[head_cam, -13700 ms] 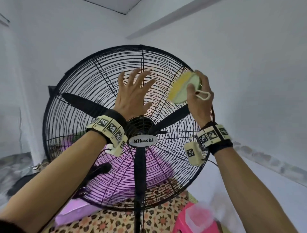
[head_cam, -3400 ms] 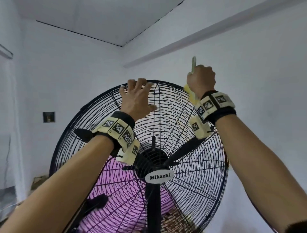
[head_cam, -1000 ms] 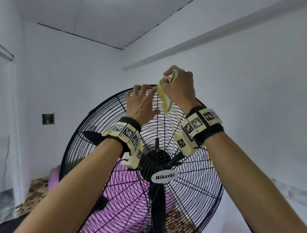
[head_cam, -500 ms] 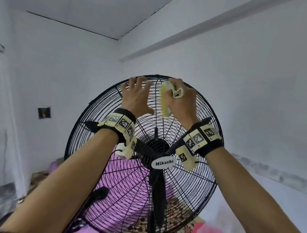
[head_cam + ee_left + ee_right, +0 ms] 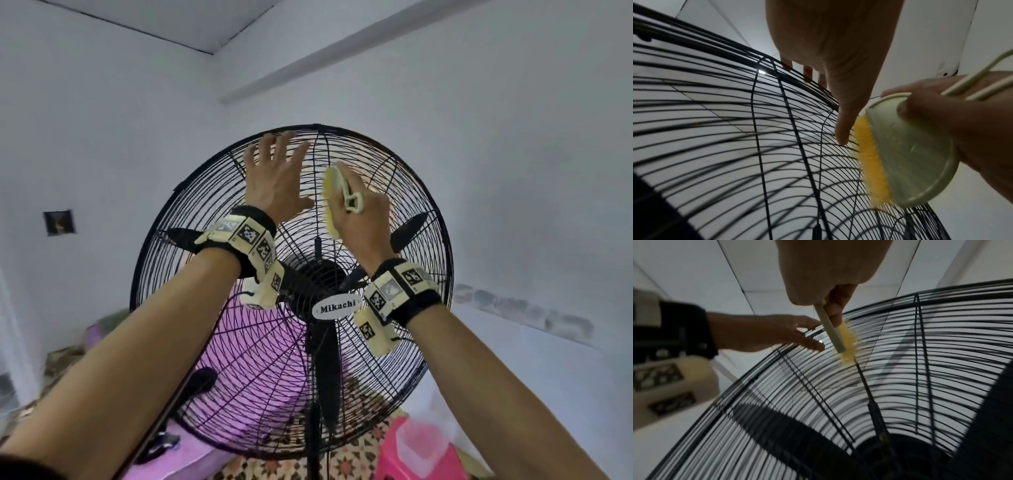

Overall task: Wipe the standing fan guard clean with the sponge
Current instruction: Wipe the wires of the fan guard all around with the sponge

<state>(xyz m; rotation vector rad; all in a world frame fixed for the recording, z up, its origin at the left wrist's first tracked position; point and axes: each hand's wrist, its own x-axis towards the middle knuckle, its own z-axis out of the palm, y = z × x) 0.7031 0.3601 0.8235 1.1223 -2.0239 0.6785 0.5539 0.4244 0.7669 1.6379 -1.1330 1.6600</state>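
A large black standing fan [image 5: 291, 308] fills the middle of the head view, its round wire guard [image 5: 424, 219] facing the person, three dark blades behind the wires and a white oval "Mikachi" badge [image 5: 336, 309] on the hub. White walls and ceiling lie behind it; a purple shape shows through the lower wires, and a pink stool [image 5: 421, 459] sits low at the right on a patterned floor.

The left hand [image 5: 274, 185] lies flat on the upper part of the guard, fingers straight and spread, tips near the top rim — it has hold of nothing. The left wrist view shows its thumb [image 5: 844, 123] pressed on the wires, just beside the bristles.

The right hand [image 5: 364, 219] curls around the sponge [image 5: 334, 192] — a pale cream plastic back with a loop handle and a yellow bristly face. It is held against the guard's upper centre, just right of the left hand, yellow face [image 5: 847, 344] touching the wires. Both wrists wear bands with black-and-white square markers.
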